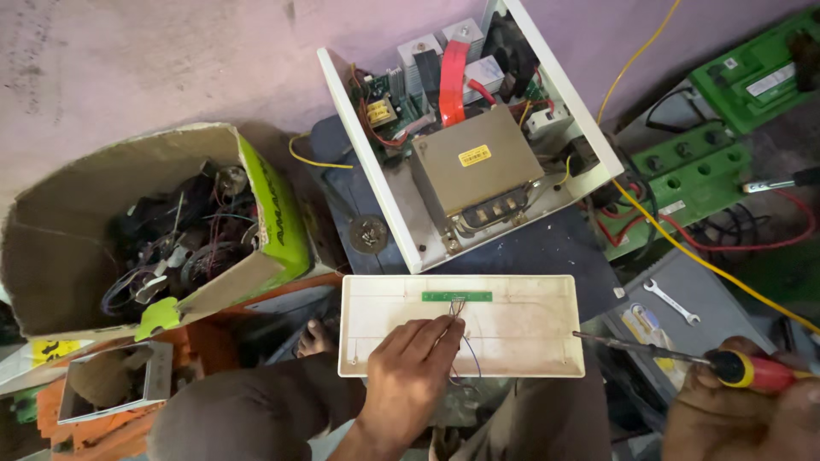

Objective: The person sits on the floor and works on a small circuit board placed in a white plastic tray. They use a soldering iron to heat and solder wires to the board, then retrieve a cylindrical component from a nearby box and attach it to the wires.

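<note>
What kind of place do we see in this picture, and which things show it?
Probably a small electrical repair workshop. An opened white metal case with a transformer and circuit boards stands ahead, green batteries lie on the right, and a cardboard box of old wires and parts sits on the left.

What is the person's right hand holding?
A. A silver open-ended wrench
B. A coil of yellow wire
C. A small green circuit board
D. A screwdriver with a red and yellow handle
D. The right hand is closed around a screwdriver with a red and yellow handle, its dark shaft pointing toward the white panel; the wrench lies untouched on the grey surface beside it.
</note>
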